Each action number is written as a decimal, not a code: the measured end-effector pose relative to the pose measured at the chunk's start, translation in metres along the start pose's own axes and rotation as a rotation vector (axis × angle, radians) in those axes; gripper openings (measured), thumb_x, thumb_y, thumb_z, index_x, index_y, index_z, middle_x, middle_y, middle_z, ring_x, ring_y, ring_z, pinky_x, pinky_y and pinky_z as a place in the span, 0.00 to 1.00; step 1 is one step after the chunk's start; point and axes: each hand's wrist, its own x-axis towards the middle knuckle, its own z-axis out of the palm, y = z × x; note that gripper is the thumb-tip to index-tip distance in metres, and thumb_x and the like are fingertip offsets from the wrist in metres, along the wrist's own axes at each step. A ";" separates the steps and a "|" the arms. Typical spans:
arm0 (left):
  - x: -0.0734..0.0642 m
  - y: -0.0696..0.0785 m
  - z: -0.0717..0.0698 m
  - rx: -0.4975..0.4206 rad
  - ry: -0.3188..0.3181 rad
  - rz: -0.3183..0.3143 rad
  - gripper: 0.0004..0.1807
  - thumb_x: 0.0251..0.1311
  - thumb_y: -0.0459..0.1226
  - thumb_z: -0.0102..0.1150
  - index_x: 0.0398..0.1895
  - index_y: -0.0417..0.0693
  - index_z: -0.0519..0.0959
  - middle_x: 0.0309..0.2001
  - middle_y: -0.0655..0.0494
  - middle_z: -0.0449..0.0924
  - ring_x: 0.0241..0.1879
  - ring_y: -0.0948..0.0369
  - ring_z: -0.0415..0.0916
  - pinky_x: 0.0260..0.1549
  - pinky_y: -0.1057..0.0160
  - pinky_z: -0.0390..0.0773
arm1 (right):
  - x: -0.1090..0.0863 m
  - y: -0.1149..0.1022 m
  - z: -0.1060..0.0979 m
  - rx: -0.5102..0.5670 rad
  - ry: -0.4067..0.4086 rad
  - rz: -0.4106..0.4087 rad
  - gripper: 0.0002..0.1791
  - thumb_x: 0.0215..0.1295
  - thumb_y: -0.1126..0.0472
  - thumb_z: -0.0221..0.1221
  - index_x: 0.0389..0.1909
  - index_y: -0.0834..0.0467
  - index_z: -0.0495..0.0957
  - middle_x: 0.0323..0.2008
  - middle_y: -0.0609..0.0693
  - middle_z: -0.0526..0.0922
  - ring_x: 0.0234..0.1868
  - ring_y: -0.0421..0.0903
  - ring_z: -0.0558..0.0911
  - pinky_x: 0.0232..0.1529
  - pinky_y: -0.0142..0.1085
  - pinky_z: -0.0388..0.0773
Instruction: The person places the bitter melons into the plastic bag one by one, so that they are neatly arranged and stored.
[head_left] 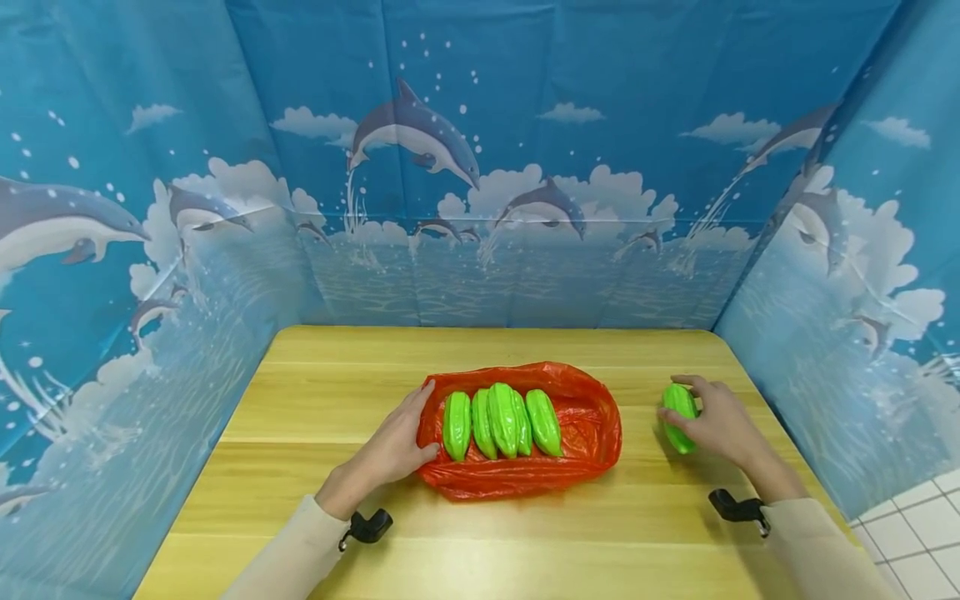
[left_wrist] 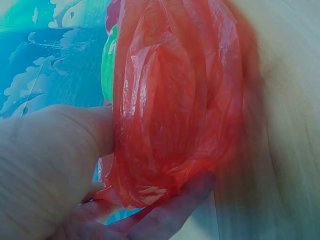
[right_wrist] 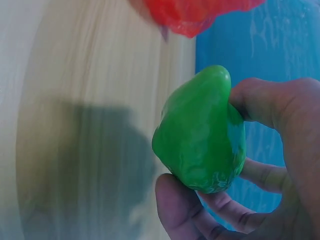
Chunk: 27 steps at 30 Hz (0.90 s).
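A red plastic bag (head_left: 517, 487) lies open on the table, its rim spread wide. Several bright green ridged star fruits (head_left: 502, 419) lie side by side inside it. My left hand (head_left: 390, 442) grips the bag's left end; the left wrist view shows the thumb at the rim and fingers under the crinkled red plastic (left_wrist: 170, 110). To the right of the bag, apart from it, my right hand (head_left: 716, 417) holds another green star fruit (head_left: 681, 417). In the right wrist view, thumb and fingers clasp this star fruit (right_wrist: 200, 135) around its sides, above the table.
The yellow wooden table (head_left: 315, 492) carries the bag. Blue curtains with dolphins (head_left: 480, 275) hang along its back and both sides. A black wrist mount (head_left: 367, 527) sits on each forearm. White floor tiles (head_left: 907, 525) show at lower right.
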 end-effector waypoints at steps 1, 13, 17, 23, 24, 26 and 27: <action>-0.001 0.000 0.000 -0.001 0.000 0.000 0.59 0.71 0.32 0.79 0.98 0.42 0.51 0.95 0.34 0.54 0.92 0.34 0.60 0.89 0.33 0.69 | 0.000 -0.003 0.000 0.001 -0.001 -0.002 0.44 0.84 0.47 0.70 0.86 0.70 0.69 0.69 0.86 0.75 0.65 0.80 0.80 0.50 0.68 0.89; -0.002 -0.001 0.000 -0.006 0.001 0.013 0.59 0.72 0.34 0.80 0.98 0.41 0.52 0.95 0.35 0.54 0.92 0.34 0.60 0.88 0.32 0.69 | -0.001 -0.035 -0.004 0.022 0.022 -0.045 0.43 0.82 0.48 0.72 0.86 0.68 0.70 0.71 0.85 0.74 0.57 0.72 0.84 0.40 0.54 0.89; -0.002 0.000 0.000 -0.002 0.004 0.014 0.59 0.71 0.33 0.80 0.97 0.40 0.53 0.94 0.34 0.55 0.91 0.33 0.61 0.88 0.32 0.69 | 0.000 -0.043 -0.005 0.023 0.021 -0.047 0.44 0.82 0.46 0.72 0.86 0.66 0.70 0.70 0.83 0.75 0.52 0.67 0.85 0.38 0.47 0.86; -0.003 0.001 0.000 -0.010 0.008 0.004 0.59 0.72 0.34 0.80 0.97 0.41 0.52 0.95 0.34 0.55 0.92 0.34 0.61 0.89 0.33 0.68 | 0.000 -0.053 -0.008 0.028 0.020 -0.048 0.45 0.82 0.44 0.71 0.87 0.65 0.69 0.70 0.81 0.75 0.50 0.63 0.84 0.38 0.43 0.82; -0.004 0.001 0.000 -0.010 0.008 0.003 0.59 0.72 0.35 0.80 0.97 0.41 0.52 0.95 0.34 0.55 0.92 0.34 0.61 0.89 0.33 0.68 | 0.000 -0.055 -0.009 0.029 0.020 -0.050 0.45 0.82 0.44 0.71 0.87 0.65 0.69 0.70 0.82 0.75 0.50 0.63 0.84 0.37 0.43 0.82; -0.004 0.001 0.001 -0.010 0.006 0.000 0.59 0.72 0.35 0.80 0.97 0.41 0.52 0.95 0.34 0.55 0.92 0.34 0.61 0.89 0.33 0.68 | -0.001 -0.058 -0.010 0.032 0.020 -0.053 0.45 0.82 0.44 0.72 0.87 0.65 0.69 0.70 0.82 0.74 0.50 0.63 0.84 0.37 0.42 0.83; -0.004 0.001 0.001 -0.012 0.004 -0.001 0.59 0.72 0.35 0.80 0.97 0.41 0.52 0.95 0.34 0.55 0.92 0.34 0.61 0.89 0.33 0.68 | -0.002 -0.060 -0.010 0.035 0.021 -0.055 0.45 0.82 0.44 0.72 0.87 0.65 0.69 0.70 0.82 0.75 0.50 0.63 0.84 0.37 0.42 0.83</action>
